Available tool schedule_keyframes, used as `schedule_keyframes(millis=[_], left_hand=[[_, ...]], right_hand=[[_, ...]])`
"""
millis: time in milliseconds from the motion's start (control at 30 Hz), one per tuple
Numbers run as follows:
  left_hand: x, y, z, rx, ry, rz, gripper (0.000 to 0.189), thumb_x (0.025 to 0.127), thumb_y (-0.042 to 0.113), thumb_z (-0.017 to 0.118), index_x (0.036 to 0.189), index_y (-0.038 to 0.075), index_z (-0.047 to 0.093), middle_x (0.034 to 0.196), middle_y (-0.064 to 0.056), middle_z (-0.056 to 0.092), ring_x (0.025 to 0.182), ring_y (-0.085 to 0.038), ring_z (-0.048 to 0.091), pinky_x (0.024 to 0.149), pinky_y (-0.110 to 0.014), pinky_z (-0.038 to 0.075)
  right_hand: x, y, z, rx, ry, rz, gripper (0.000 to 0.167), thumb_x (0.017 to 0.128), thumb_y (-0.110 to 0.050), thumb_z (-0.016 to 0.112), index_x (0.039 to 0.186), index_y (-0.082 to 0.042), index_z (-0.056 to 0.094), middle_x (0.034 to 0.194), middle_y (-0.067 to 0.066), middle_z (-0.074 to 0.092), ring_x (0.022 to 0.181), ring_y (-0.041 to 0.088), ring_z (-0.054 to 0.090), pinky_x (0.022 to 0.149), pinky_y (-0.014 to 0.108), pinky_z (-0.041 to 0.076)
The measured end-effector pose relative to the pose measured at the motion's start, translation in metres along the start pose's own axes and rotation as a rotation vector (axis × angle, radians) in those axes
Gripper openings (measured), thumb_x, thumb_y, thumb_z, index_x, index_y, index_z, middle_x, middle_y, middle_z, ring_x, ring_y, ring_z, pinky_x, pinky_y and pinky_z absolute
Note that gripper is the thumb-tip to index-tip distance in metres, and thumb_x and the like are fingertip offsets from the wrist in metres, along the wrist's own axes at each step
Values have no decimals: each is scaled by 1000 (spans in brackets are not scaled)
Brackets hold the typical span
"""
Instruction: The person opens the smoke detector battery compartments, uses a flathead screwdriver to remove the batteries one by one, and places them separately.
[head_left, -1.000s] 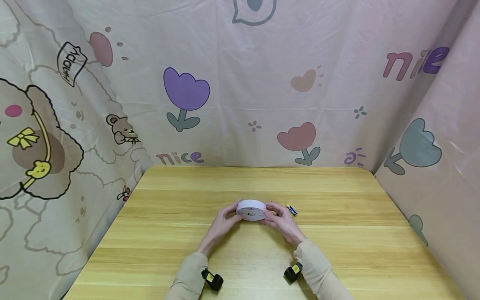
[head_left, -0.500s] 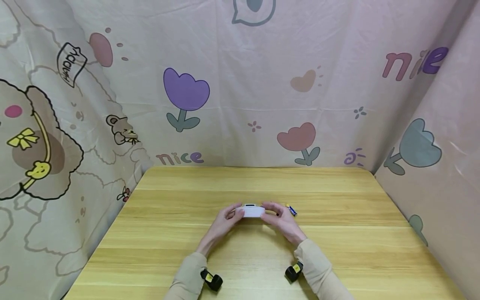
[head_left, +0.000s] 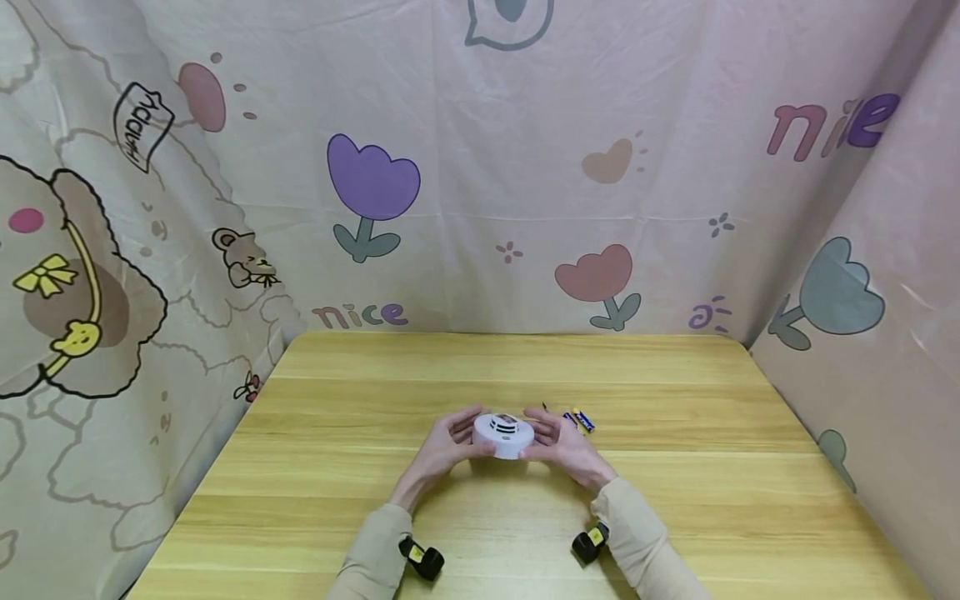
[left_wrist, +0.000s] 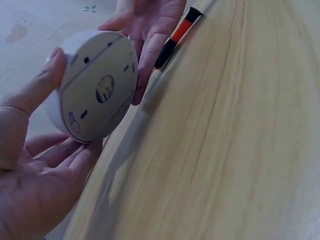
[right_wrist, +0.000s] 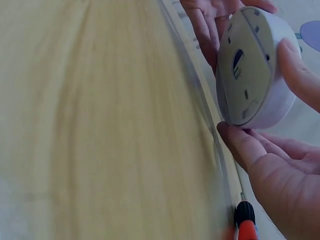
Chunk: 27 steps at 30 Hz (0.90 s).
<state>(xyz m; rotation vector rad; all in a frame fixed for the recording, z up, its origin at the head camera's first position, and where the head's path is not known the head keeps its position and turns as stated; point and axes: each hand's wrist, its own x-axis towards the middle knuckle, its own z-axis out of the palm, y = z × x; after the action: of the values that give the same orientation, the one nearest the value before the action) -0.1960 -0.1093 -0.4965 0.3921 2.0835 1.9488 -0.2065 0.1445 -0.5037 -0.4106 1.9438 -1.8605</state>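
A round white smoke alarm [head_left: 504, 435] is held between both hands over the table, its slotted face toward the head camera. My left hand [head_left: 447, 440] grips its left rim, thumb at the front and fingers behind. At the right rim, my right hand [head_left: 564, 447] holds it the same way. Both wrist views show the flat underside of the smoke alarm [left_wrist: 107, 75], with small slots and a round central opening. Behind the right hand lie a blue-and-yellow battery [head_left: 582, 420] and another battery [head_left: 570, 418], partly covered.
A red-and-black screwdriver [left_wrist: 180, 36] lies on the wooden table [head_left: 360, 383] beyond the hands, largely hidden by the right hand in the head view. Printed curtains [head_left: 480, 167] rise along the table's back and sides. Black cameras [head_left: 423, 560] are strapped to both wrists.
The smoke alarm has turned over between the hands: its flat underside faced the head camera, then its edge, now its slotted face. The second battery and a screwdriver end show more.
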Motion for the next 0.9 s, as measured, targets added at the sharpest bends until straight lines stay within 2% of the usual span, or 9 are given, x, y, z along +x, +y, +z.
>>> schedule_keyframes(millis=[100, 333, 500, 700, 900], left_hand=[[-1, 1, -1, 12, -16, 9, 93, 80, 16, 85, 152, -9, 32, 157, -26, 40, 145, -44, 39, 122, -52, 32], [-1, 1, -1, 44, -57, 12, 99, 74, 11, 89, 152, -11, 30, 158, -28, 36, 147, -45, 36, 122, -50, 31], [0, 1, 0, 110, -85, 33, 100, 74, 7, 88, 152, -13, 28, 157, -31, 34, 146, -46, 36, 122, -52, 30], [0, 1, 2, 159, -123, 91, 100, 73, 1, 86, 150, -17, 25, 155, -35, 34, 145, -49, 35, 123, -57, 28], [1, -2, 4, 213, -133, 103, 103, 71, 1, 87, 150, -18, 23, 155, -36, 34, 146, -49, 35, 123, -57, 27]], right_hand=[[0, -1, 1, -40, -27, -21, 95, 80, -4, 81, 154, 11, 22, 156, 38, 31, 146, 50, 32, 123, 52, 30], [0, -1, 3, -144, -51, -71, 102, 75, -3, 84, 153, 14, 21, 160, 35, 24, 148, 50, 29, 124, 55, 26], [0, -1, 5, -219, -59, -111, 98, 74, 1, 84, 150, 18, 24, 154, 37, 35, 143, 49, 38, 121, 52, 33], [-1, -2, 8, -340, -43, -143, 96, 70, 1, 85, 148, 14, 32, 144, 32, 52, 134, 45, 50, 116, 49, 43], [-1, -2, 11, -357, -38, -142, 98, 68, 2, 86, 149, 13, 32, 148, 31, 47, 137, 44, 48, 118, 53, 38]])
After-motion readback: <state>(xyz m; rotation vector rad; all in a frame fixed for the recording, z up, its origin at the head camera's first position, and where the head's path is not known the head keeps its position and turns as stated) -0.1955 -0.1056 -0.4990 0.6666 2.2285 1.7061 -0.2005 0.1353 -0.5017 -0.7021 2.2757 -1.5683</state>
